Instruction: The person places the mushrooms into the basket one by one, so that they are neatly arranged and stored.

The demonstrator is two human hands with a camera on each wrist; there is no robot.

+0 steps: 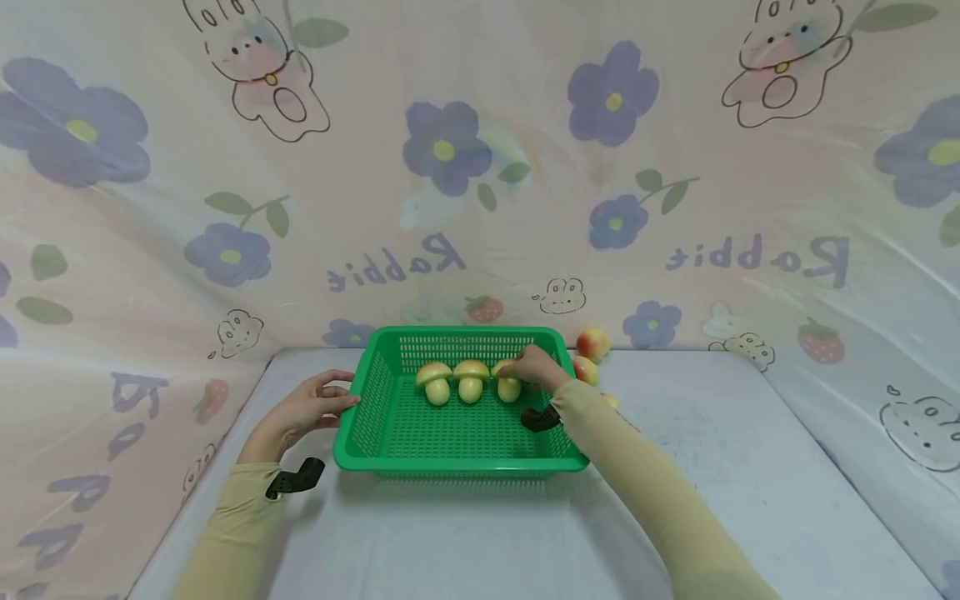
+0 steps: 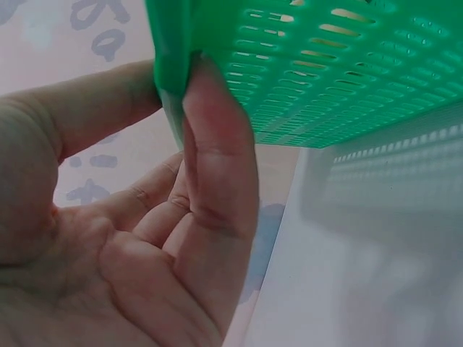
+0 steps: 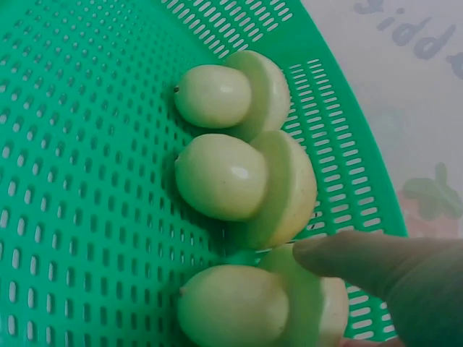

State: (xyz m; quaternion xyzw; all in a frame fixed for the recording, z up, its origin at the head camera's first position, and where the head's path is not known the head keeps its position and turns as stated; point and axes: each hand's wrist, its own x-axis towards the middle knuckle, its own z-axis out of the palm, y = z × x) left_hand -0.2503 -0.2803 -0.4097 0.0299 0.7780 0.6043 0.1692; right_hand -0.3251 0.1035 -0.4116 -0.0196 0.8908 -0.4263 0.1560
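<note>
A green plastic basket [image 1: 457, 464] stands on the table, its left rim pinched between the thumb and fingers of my left hand [image 1: 307, 408]. In the left wrist view the thumb lies outside the rim [image 2: 170, 65] and a finger underneath. Three toy mushrooms with pale stems and reddish-yellow caps lie in a row inside: a left one [image 1: 437, 392], a middle one [image 1: 470, 388] and a right one [image 1: 509, 390]. My right hand [image 1: 534, 367] reaches over the basket's right side and holds the right mushroom by its cap. The right wrist view shows the thumb [image 3: 340, 253] on that cap.
Beyond the basket's right side lie several red-and-yellow rounded things, one at the back [image 1: 592, 342], another closer [image 1: 586, 371], and a third partly hidden by the right sleeve [image 1: 611, 400]. A patterned cloth [image 1: 525, 208] hangs behind the white table [image 1: 750, 467].
</note>
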